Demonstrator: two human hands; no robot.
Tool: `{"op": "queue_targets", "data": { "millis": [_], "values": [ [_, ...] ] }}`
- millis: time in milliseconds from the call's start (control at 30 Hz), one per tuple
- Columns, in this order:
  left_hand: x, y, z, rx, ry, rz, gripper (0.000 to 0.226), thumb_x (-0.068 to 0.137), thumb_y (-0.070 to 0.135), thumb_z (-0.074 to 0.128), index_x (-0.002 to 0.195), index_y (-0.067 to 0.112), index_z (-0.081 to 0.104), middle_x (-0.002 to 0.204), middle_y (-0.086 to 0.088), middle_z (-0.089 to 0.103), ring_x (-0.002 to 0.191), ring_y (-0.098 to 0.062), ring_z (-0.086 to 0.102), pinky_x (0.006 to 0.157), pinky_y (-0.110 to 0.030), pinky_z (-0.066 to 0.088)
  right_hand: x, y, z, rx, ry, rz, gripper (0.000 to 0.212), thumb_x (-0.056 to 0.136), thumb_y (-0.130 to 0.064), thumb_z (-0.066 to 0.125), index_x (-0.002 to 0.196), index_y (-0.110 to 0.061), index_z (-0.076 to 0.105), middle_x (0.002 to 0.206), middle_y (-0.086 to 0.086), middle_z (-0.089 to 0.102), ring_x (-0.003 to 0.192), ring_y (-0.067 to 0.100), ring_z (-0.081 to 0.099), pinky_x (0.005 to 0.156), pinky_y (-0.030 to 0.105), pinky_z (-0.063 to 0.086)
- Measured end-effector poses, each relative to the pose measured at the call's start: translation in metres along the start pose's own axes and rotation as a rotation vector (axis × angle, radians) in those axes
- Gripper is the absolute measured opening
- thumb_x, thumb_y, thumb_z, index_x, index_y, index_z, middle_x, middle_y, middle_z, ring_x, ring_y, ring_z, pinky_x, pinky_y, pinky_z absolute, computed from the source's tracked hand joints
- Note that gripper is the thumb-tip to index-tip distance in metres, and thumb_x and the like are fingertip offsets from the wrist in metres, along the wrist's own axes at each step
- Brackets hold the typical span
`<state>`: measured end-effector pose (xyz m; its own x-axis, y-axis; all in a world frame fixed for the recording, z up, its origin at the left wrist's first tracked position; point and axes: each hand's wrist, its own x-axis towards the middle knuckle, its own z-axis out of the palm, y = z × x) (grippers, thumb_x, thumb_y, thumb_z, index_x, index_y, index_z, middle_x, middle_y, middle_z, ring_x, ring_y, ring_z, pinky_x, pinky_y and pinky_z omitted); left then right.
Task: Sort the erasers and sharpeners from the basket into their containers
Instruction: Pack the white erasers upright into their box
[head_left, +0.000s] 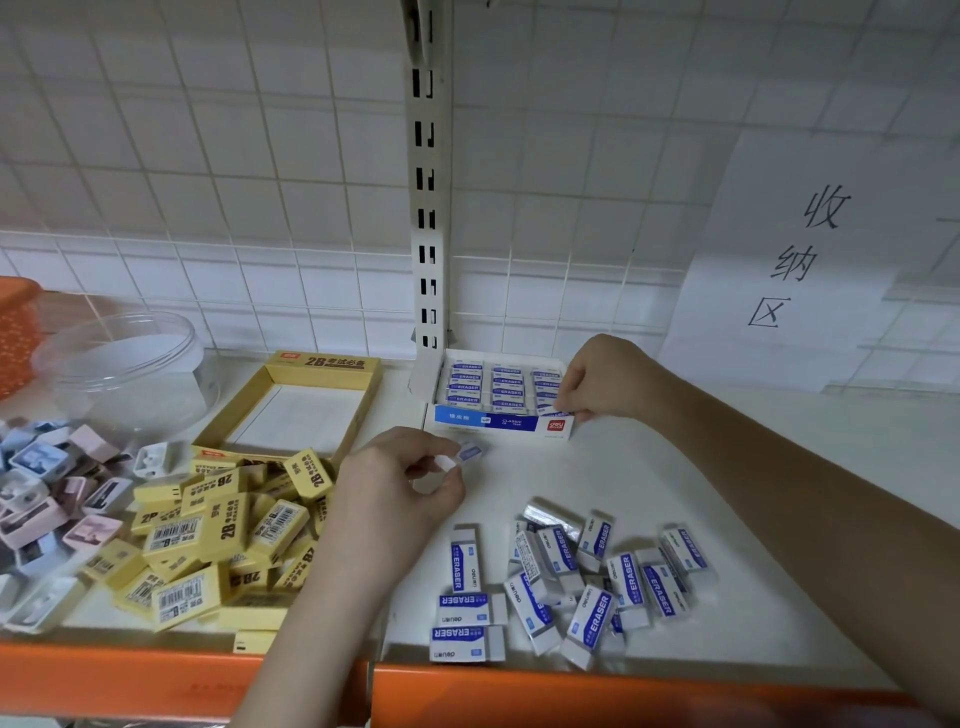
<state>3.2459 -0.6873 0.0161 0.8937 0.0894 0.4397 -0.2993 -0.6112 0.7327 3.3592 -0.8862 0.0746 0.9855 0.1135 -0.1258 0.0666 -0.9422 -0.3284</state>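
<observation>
The left hand pinched one blue-and-white eraser between thumb and fingertips, holding it just above the white shelf, in front of the blue-and-white box. The right hand was at the front right corner of that box — its curled fingers gripped another eraser, which was touching the box edge there. The box already had rows of erasers standing inside (three columns could be seen).

A loose pile of blue-and-white erasers lay on the shelf near the orange front edge, between the two forearms. To the left was a heap of yellow erasers, and behind it the yellow box — open, with nothing inside visible. Further left lay pastel sharpeners, a clear plastic tub and part of an orange basket.
</observation>
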Motion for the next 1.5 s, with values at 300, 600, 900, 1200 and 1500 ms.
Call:
{"op": "queue_targets", "data": {
  "millis": [300, 600, 900, 1200, 1500],
  "values": [
    [0.0, 0.0, 0.003, -0.004, 0.011, 0.021, 0.022, 0.073, 0.006, 0.07, 0.088, 0.02, 0.074, 0.086, 0.019, 0.063, 0.081, -0.002, 0.06, 0.072, -0.009, 0.049, 0.006, -0.005, 0.001, -0.229, 0.023, -0.146, 0.03, 0.079, -0.032, 0.072, 0.099, -0.009, 0.068, 0.101, 0.003, 0.068, 0.088, 0.019, 0.062, 0.068, 0.027, 0.045],
    [0.005, -0.001, 0.002, -0.003, 0.038, 0.047, 0.021, 0.072, 0.004, 0.071, 0.086, 0.019, 0.075, 0.085, 0.019, 0.063, 0.08, -0.004, 0.061, 0.072, -0.013, 0.05, 0.004, -0.004, -0.002, 0.054, 0.08, -0.186, 0.012, 0.075, -0.024, 0.077, 0.073, -0.017, 0.068, 0.082, -0.002, 0.069, 0.078, 0.014, 0.064, 0.066, 0.025, 0.049],
    [0.006, -0.007, -0.004, -0.005, 0.062, 0.066, 0.021, 0.072, 0.0, 0.072, 0.084, 0.016, 0.074, 0.084, 0.018, 0.064, 0.08, -0.003, 0.061, 0.069, -0.014, 0.051, 0.009, -0.009, 0.012, 0.164, -0.048, -0.182, 0.02, 0.077, -0.021, 0.076, 0.093, -0.008, 0.074, 0.101, 0.005, 0.071, 0.084, 0.014, 0.062, 0.064, 0.016, 0.045],
    [0.022, -0.011, -0.013, -0.056, 0.084, 0.016, 0.035, 0.072, -0.002, 0.072, 0.077, 0.032, 0.067, 0.075, 0.023, 0.064, 0.075, 0.003, 0.062, 0.068, -0.006, 0.049, 0.007, -0.006, 0.015, 0.23, 0.004, -0.173, 0.014, 0.077, -0.017, 0.076, 0.088, -0.009, 0.073, 0.094, 0.002, 0.07, 0.084, 0.014, 0.064, 0.067, 0.018, 0.047],
    [0.066, 0.004, -0.029, -0.031, -0.082, 0.004, 0.027, 0.073, 0.002, 0.07, 0.077, 0.028, 0.066, 0.069, 0.012, 0.064, 0.061, 0.005, 0.057, 0.057, -0.001, 0.039, -0.025, 0.011, 0.02, 0.352, 0.17, -0.221, 0.006, 0.084, -0.019, 0.069, 0.083, -0.014, 0.067, 0.075, -0.008, 0.065, 0.07, 0.003, 0.063, 0.056, 0.01, 0.045]
  ]
}}
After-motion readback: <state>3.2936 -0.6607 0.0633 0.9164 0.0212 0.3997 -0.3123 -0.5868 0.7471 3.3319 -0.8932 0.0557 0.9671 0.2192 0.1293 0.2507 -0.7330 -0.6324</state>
